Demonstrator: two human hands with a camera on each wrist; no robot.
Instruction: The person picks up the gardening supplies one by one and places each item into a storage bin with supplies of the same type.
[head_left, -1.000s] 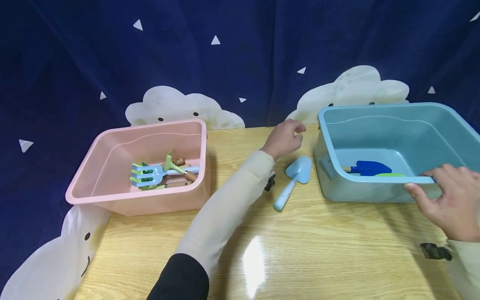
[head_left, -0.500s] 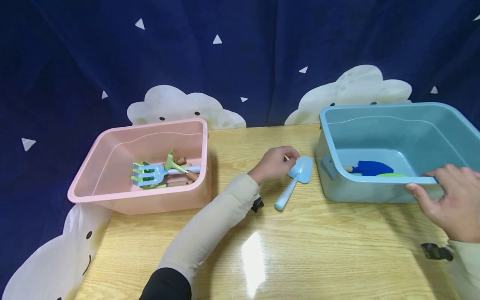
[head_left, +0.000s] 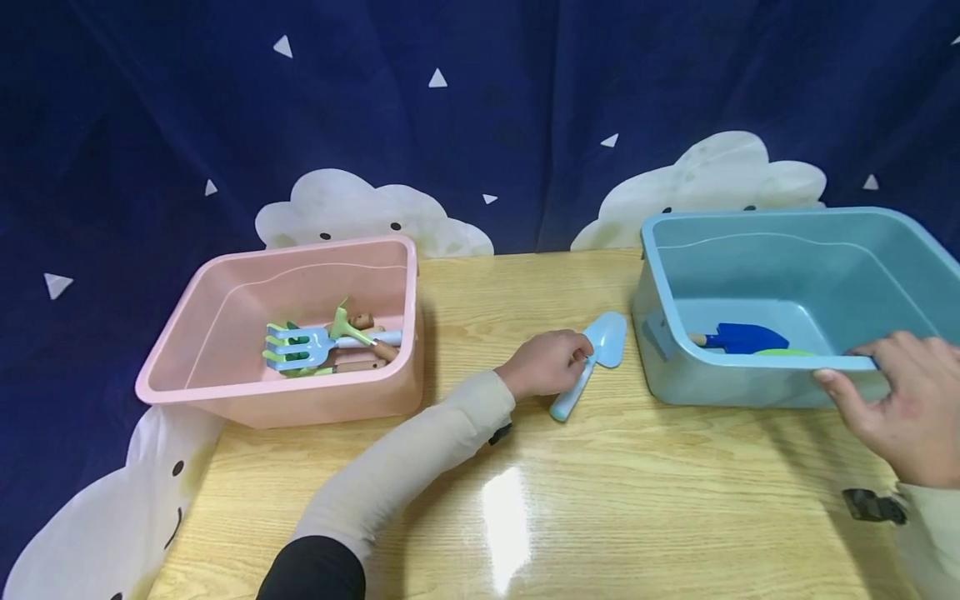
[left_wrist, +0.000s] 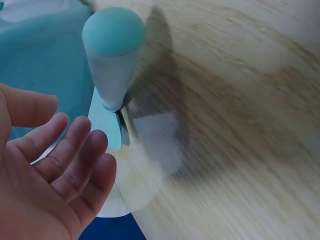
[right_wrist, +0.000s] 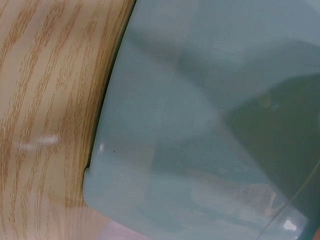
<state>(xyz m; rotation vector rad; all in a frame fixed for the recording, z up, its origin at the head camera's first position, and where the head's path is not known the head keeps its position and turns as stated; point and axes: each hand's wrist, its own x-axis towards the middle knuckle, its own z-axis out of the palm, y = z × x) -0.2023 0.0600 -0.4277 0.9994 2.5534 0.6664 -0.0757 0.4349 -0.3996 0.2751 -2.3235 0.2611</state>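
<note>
A light blue toy trowel [head_left: 607, 337] lies on the table between the two bins, blade toward the back and handle toward the front. Over its neck is my left hand [head_left: 547, 364], fingers loosely bent. In the left wrist view, a gap shows between those fingers [left_wrist: 75, 155] and the trowel's handle [left_wrist: 112, 55], and nothing is held. My right hand [head_left: 911, 408] grips the front rim of the blue bin [head_left: 720, 386], thumb outside and fingers over the edge. The bin's outer wall [right_wrist: 175, 125] fills most of the right wrist view; that hand is largely out of that frame.
A blue shovel [head_left: 746, 338] and a partly hidden green thing [head_left: 783, 352] lie in the blue bin. At left, a pink bin [head_left: 300, 408] holds a light blue hand fork [head_left: 303, 348] and several other small garden tools. A dark blue curtain [head_left: 525, 125] hangs behind the table.
My left hand has come forward from behind the trowel, moving down and slightly left to above its neck. My right hand stays on the blue bin's rim.
</note>
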